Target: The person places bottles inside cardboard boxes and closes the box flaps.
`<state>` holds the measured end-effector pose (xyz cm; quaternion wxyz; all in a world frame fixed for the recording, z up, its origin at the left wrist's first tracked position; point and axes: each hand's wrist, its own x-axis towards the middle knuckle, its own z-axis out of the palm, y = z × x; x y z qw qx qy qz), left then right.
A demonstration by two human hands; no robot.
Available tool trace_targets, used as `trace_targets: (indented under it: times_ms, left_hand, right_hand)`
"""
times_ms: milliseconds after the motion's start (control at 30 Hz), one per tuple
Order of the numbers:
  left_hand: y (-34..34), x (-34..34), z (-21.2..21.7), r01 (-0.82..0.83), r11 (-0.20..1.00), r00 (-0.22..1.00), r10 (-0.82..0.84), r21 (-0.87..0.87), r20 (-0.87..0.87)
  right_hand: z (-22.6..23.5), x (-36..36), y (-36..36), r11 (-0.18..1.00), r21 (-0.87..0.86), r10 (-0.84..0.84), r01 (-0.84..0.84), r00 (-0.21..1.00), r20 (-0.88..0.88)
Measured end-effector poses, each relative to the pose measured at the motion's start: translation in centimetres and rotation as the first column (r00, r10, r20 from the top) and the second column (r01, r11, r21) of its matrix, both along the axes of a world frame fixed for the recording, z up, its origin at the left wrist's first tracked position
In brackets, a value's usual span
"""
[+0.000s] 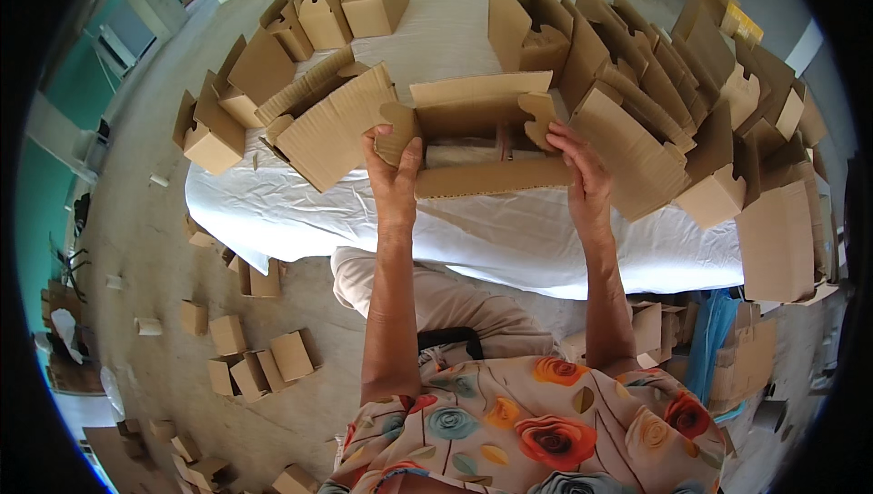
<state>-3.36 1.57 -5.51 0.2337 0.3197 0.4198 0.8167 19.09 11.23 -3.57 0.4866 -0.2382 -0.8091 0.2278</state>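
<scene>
Brown open box is held at opposite ends by outstretched hands

We see tan on the box and white on the cloth. Our pale top carries red, orange and grey-blue flowers; our trousers are beige.

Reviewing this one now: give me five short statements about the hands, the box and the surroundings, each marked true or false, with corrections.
1. The left hand grips the left end flap of an open cardboard box. True.
2. The right hand rests on the person's leg. False: it is at the right end of the open cardboard box.
3. A white sheet lies under the rows of boxes. True.
4. No boxes are on the floor. False: several small boxes lie there, lower left.
5. The person's top has a flower pattern. True.
</scene>
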Motion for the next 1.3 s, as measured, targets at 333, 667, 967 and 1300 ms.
trace_targets:
  times_ms: [333, 667, 967, 1300]
  left_hand:
    - [-0.3, 0.7, -0.1, 0.005, 0.999, 0.998, -0.002, 0.047, -0.055]
    - [-0.2, -0.2, -1.5, 0.068, 0.992, 0.976, -0.087, -0.102, -0.200]
    - [-0.3, -0.1, -2.1, -0.032, 0.986, 0.902, -0.042, -0.164, -0.429]
    - [0.2, 0.6, -2.4, 0.015, 1.000, 0.986, -0.011, 0.024, -0.165]
  right_hand:
    - [-0.6, 0.7, 0.4, 0.986, -0.002, 0.166, -0.166, 0.986, -0.014]
    - [-1.2, 0.0, 1.1, 0.997, -0.027, 0.066, -0.067, 0.997, -0.033]
    - [-1.4, -1.0, 1.2, 0.991, -0.137, -0.014, 0.000, 0.995, -0.101]
    - [-0.4, -3.7, 2.0, 0.887, -0.351, 0.178, -0.300, 0.924, -0.339]
